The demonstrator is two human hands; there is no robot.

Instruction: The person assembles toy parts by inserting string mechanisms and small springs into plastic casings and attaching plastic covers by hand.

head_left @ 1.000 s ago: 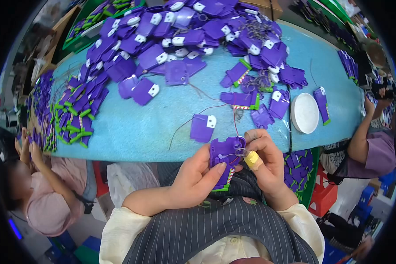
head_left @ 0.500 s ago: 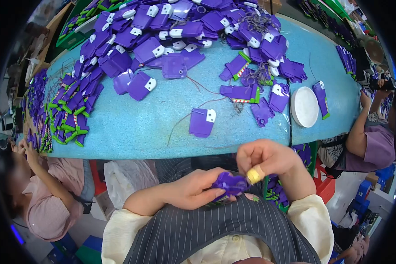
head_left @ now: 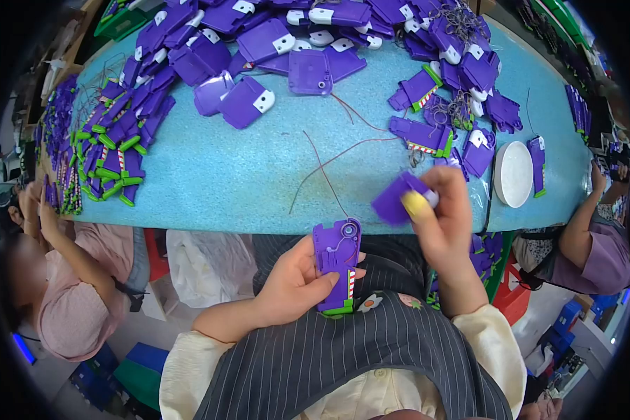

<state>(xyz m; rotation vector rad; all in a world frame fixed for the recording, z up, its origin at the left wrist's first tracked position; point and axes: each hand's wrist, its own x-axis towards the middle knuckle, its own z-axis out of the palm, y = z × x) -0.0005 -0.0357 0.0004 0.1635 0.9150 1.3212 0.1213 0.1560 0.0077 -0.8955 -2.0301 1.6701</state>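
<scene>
My left hand [head_left: 290,280] grips a purple plastic housing [head_left: 337,262] above my apron, just off the table's front edge. Its inner side faces up, showing a round ring, a red-and-white striped strip and a green end; a thin wire runs from its top onto the table. In my right hand [head_left: 444,217], whose thumb wears a yellow wrap, is a purple cover [head_left: 394,198] with a white corner, tilted and slightly blurred. The cover is held apart from the housing, up and to its right.
Purple covers with white corners [head_left: 266,42] are heaped at the back of the blue table [head_left: 210,182]. Green-ended housings [head_left: 115,154] pile up at the left. A white bowl [head_left: 513,175] stands at the right. People sit on both sides, one in a pink shirt [head_left: 77,301].
My right hand has left the housing and picked up the cover that lay near the table's front. My left hand has turned the housing upright, inner side showing. The view has shifted slightly.
</scene>
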